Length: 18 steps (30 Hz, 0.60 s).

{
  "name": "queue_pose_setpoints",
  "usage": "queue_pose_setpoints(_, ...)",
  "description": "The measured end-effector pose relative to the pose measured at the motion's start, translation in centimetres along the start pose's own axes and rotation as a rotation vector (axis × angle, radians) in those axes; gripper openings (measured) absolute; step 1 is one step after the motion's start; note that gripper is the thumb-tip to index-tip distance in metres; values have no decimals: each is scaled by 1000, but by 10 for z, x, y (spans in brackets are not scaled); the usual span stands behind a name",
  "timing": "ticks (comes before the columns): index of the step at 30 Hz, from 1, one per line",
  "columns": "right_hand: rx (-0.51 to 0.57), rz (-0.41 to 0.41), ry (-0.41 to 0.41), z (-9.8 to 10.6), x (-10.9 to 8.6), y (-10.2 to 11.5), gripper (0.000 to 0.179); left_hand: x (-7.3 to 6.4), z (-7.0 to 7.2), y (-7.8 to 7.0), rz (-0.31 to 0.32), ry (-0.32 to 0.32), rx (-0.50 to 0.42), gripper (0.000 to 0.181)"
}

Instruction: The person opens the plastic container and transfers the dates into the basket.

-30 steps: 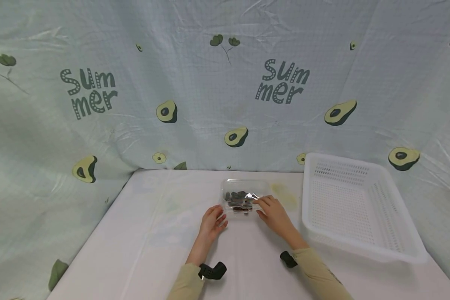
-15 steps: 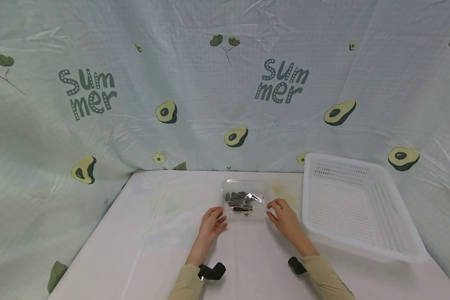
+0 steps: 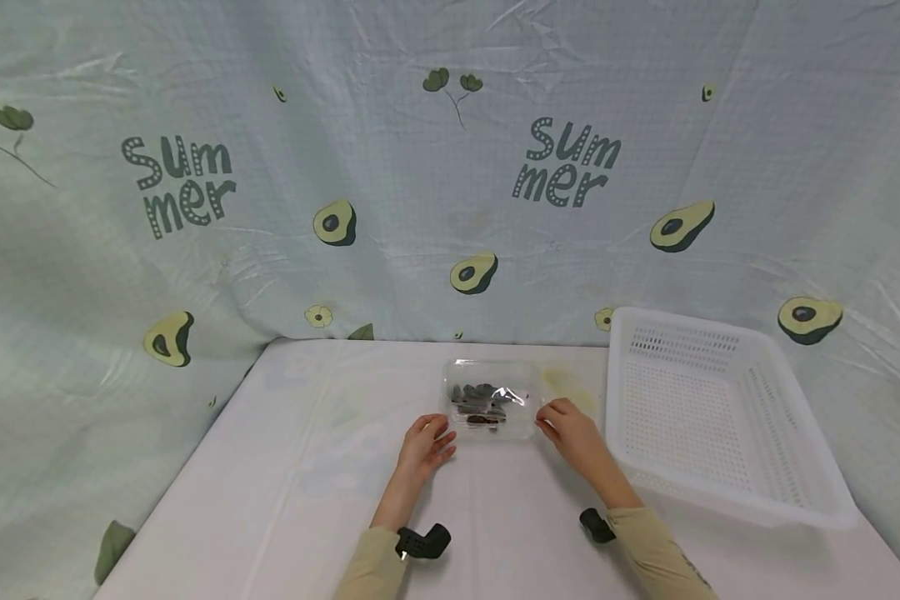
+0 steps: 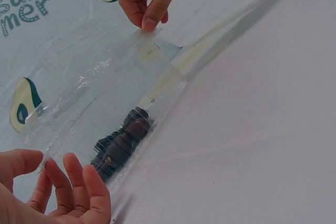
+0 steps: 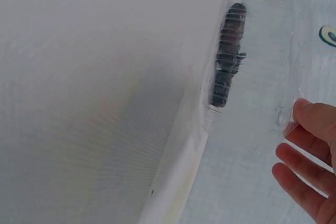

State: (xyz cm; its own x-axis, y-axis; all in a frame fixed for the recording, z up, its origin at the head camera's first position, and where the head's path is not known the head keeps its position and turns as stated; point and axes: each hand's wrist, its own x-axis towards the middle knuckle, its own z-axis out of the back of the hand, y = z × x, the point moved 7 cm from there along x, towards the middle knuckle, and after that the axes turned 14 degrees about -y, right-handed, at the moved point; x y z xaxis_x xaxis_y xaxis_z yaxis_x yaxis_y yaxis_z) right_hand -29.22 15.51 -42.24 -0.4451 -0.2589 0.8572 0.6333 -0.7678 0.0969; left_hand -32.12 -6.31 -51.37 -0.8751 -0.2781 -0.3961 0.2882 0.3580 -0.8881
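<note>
A clear plastic clamshell box [image 3: 495, 368] lies on the white-covered table, its lid over several dark, oblong pieces [image 3: 480, 392]. In the left wrist view the dark pieces [image 4: 123, 142] are bunched low against one wall; their exact kind is unclear through the plastic. My left hand [image 3: 422, 446] is at the box's near left corner, thumb and forefinger pinching the rim. At the right corner, my right hand [image 3: 576, 435] pinches the rim between thumb and forefinger, as the right wrist view also shows, with the other fingers spread below.
To the right stands a large white perforated plastic basket [image 3: 690, 408], with nothing visible inside. Behind the table hangs a pale curtain [image 3: 390, 167] printed with avocados and lettering. A yellowish stain [image 3: 570, 387] marks the cloth beside the box.
My right hand has moved right, from over the lid to the box's right corner, and its fingers have closed on the rim. The left hand and the box have stayed in place.
</note>
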Motion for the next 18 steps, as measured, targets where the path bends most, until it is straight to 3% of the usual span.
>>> queue_pose_setpoints(6,-11,24,53,-3,-1,1,16,-15,-1,-10,36,54,-30,5)
queue_pose_setpoints(12,-24,70,64,-5,-1,2,17,-16,0,-11,46,19,-12,5)
queue_pose_setpoints(13,-32,83,76,-6,-1,3,11,-16,0,-11,43,14,-10,6)
queue_pose_setpoints(18,-146,183,114,-11,-3,8,20,-14,-1,-11,40,-2,-3,5)
